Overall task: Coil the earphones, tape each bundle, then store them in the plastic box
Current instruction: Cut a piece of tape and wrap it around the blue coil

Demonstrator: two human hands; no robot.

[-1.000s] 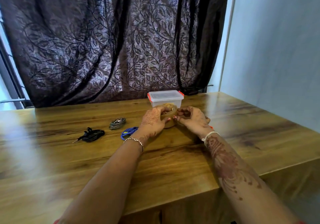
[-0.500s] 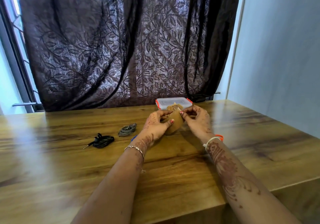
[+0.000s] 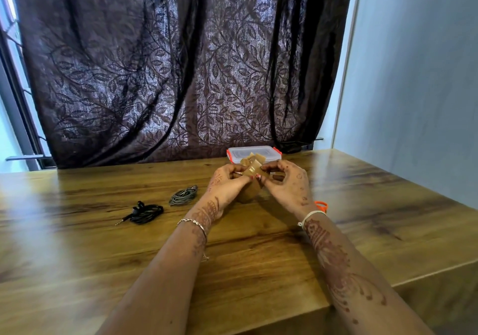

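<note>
A: From the head camera, both hands meet over the wooden table (image 3: 258, 252). What's in them?

B: The left hand (image 3: 227, 184) is pinched shut on a roll of brown packing tape (image 3: 249, 189) standing on edge, and the right hand (image 3: 287, 184) has its fingertips closed on the crumpled free end, which points up and away from the person.

A: How should this peel go?

B: I'd pull the strip straight along its length so it doesn't fold onto itself; it already looks creased.

A: And the earphones?

B: The black coiled earphones (image 3: 144, 213) lie to the left, long axis roughly left to right, plug pointing left. The grey coiled earphones (image 3: 183, 195) sit just beyond, untaped. The clear plastic box with orange clips (image 3: 269, 152) waits behind the hands, lid on.
</note>
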